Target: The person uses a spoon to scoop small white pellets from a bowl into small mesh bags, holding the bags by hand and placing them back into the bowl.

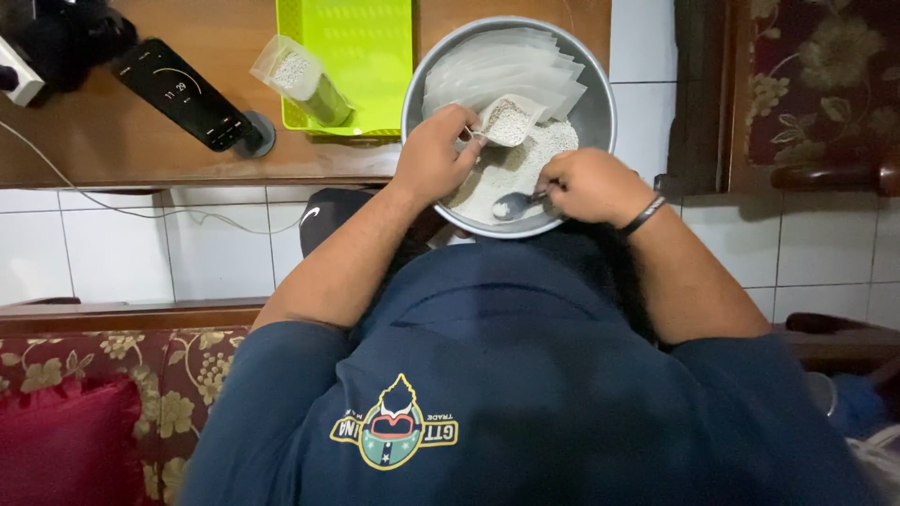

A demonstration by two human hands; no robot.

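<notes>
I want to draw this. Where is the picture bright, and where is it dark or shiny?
Head view: lit evenly from above, sharp; metal bowl rim gleams, green tray glows brightest; the navy shirt is dark; spoon in right hand glints; left hand holds pouch.

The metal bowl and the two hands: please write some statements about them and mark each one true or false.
1. The left hand holds a small clear bag over the metal bowl. True.
2. The right hand holds a knife. False: it holds a spoon.
3. The bowl contains white grains. True.
4. The green tray lies on the floor. False: it lies on the wooden table.
5. A filled bag leans on the green tray. True.
</notes>
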